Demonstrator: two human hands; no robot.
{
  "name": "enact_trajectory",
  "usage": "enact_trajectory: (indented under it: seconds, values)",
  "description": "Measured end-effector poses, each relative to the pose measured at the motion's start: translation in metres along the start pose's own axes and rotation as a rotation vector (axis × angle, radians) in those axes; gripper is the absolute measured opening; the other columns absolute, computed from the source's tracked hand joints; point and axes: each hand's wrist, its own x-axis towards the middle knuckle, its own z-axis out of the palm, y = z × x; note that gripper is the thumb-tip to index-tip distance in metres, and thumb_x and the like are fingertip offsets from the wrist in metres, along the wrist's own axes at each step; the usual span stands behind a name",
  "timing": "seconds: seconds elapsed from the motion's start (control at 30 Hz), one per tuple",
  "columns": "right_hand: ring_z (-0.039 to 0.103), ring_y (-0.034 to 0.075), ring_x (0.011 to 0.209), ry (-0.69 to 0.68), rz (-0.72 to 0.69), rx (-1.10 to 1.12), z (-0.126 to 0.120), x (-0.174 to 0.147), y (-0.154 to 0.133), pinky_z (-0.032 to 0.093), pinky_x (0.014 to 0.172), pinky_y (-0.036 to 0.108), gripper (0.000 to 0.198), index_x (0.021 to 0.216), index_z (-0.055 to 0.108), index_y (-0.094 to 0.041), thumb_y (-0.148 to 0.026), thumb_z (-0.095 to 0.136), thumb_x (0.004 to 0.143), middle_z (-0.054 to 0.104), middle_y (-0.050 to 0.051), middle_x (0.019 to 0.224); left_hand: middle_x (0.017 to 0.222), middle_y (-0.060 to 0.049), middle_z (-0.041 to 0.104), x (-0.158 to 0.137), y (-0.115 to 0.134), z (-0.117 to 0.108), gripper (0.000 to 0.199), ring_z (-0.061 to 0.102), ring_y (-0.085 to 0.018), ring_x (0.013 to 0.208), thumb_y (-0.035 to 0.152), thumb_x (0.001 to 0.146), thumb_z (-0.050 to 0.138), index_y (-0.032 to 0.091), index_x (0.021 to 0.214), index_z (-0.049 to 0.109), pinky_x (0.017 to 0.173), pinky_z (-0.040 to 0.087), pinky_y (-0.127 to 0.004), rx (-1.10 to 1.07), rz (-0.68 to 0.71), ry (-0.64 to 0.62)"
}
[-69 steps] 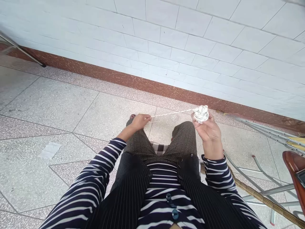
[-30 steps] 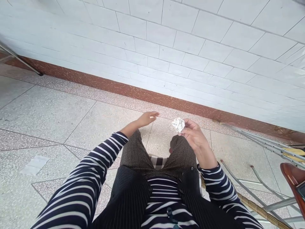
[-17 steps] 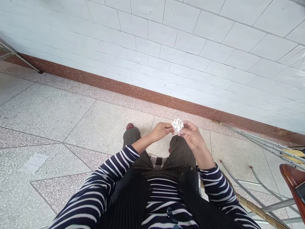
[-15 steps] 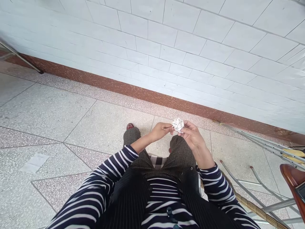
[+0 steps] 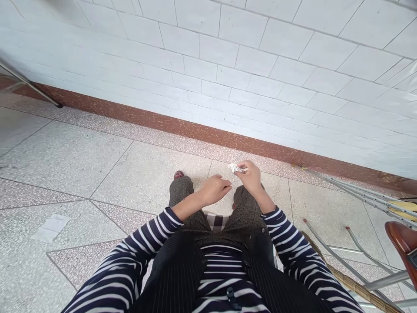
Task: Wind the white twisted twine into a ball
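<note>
A small white paper flower (image 5: 233, 168), with crumpled, folded petals, is held out over the floor in front of my knees. My right hand (image 5: 250, 174) is closed on it, thumb and fingers pinching the base; a thin pale end pokes out on the right side. My left hand (image 5: 213, 190) is just below and left of the flower, apart from it. Its fingers point right, loosely stretched, with the thumb lifted off them and nothing visible in the hand.
A white tiled wall (image 5: 241, 91) with a reddish-brown skirting (image 5: 169, 123) runs across ahead. Crutches (image 5: 355, 187), a metal-legged frame (image 5: 352, 243) and a brown armrest (image 5: 399, 241) are to the right. A paper sheet (image 5: 54, 227) lies on the floor at left, below a metal leg (image 5: 35, 89).
My left hand has let go of the flower and moved slightly down and left. My right hand has turned and shifted left, tipping the flower leftward.
</note>
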Motion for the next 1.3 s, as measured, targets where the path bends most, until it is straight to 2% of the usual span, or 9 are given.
enact_trajectory:
  seconds: [0.17,0.33,0.5,0.63,0.73,0.83,1.07,1.2,1.3]
  values:
    - [0.055,0.018,0.081,-0.246,0.002,-0.024,0.008,-0.021,0.014,0.048,0.073,0.031,0.016,0.073,0.069,-0.022,-0.016,0.072,0.058,0.063,0.002,0.084,0.065,-0.002,0.064,0.007,-0.014,-0.023,0.026,0.062,-0.016,0.071,0.013,0.094,0.051,0.017,0.075,0.068,0.119,0.032,-0.047,0.28,0.155,0.024]
    - [0.064,0.02,0.075,-0.432,0.094,0.134,0.009,-0.041,0.008,0.053,0.063,0.032,0.029,0.079,0.07,-0.02,-0.036,0.083,0.058,0.07,0.003,0.08,0.075,0.0,0.07,0.008,-0.032,-0.028,0.029,0.064,-0.014,0.078,0.016,0.097,0.046,0.019,0.082,0.07,0.118,0.032,-0.045,0.022,0.101,0.05]
    - [0.066,0.02,0.073,-0.223,0.151,0.203,0.005,-0.028,0.01,0.057,0.065,0.036,0.044,0.085,0.066,-0.02,-0.053,0.081,0.061,0.07,0.005,0.081,0.072,-0.001,0.069,-0.006,-0.025,0.002,0.033,0.061,-0.014,0.07,0.027,0.096,0.05,0.016,0.07,0.068,0.079,0.046,-0.027,-0.32,-0.19,-0.027]
    - [0.063,0.02,0.078,-0.008,0.156,0.122,-0.001,-0.008,0.022,0.056,0.072,0.038,0.038,0.086,0.064,-0.02,-0.041,0.08,0.059,0.068,0.004,0.084,0.067,0.0,0.067,-0.019,-0.011,0.012,0.037,0.058,-0.012,0.065,0.034,0.096,0.051,0.016,0.066,0.065,0.068,0.041,-0.023,-0.436,-0.2,-0.15]
    - [0.059,0.02,0.083,0.016,0.155,0.033,0.002,-0.012,0.032,0.052,0.078,0.037,0.028,0.077,0.064,-0.02,-0.024,0.078,0.054,0.064,0.002,0.081,0.068,0.0,0.068,-0.019,-0.012,0.003,0.035,0.06,-0.013,0.068,0.033,0.097,0.051,0.017,0.069,0.066,0.079,0.045,-0.025,-0.348,-0.135,-0.133]
    - [0.056,0.018,0.079,-0.13,0.165,0.019,0.012,-0.031,0.036,0.05,0.076,0.034,0.026,0.073,0.063,-0.021,-0.015,0.074,0.051,0.061,-0.001,0.076,0.072,-0.001,0.071,-0.011,-0.023,-0.011,0.027,0.063,-0.015,0.073,0.028,0.096,0.054,0.019,0.076,0.07,0.105,0.041,-0.037,-0.116,-0.033,-0.034]
    - [0.063,0.02,0.088,-0.442,0.195,0.244,0.012,-0.061,0.017,0.057,0.067,0.032,0.048,0.107,0.064,-0.025,-0.027,0.081,0.061,0.066,0.002,0.097,0.082,-0.001,0.074,-0.002,-0.04,-0.022,0.024,0.067,-0.016,0.084,0.021,0.098,0.05,0.02,0.087,0.072,0.116,0.032,-0.044,-0.017,0.077,0.04]
    - [0.065,0.02,0.092,-0.494,0.204,0.411,0.004,-0.063,0.001,0.062,0.073,0.035,0.07,0.133,0.06,-0.034,-0.031,0.085,0.068,0.066,0.002,0.102,0.077,-0.001,0.072,-0.002,-0.034,-0.01,0.025,0.065,-0.015,0.077,0.02,0.095,0.049,0.018,0.085,0.072,0.099,0.043,-0.035,-0.206,-0.061,0.03]
    - [0.066,0.021,0.094,-0.4,0.185,0.451,0.005,-0.056,-0.003,0.063,0.077,0.038,0.066,0.128,0.065,-0.031,-0.033,0.087,0.066,0.068,0.003,0.103,0.072,-0.002,0.069,-0.007,-0.027,0.003,0.029,0.06,-0.014,0.068,0.026,0.094,0.051,0.015,0.076,0.07,0.072,0.042,-0.025,-0.388,-0.195,-0.027]
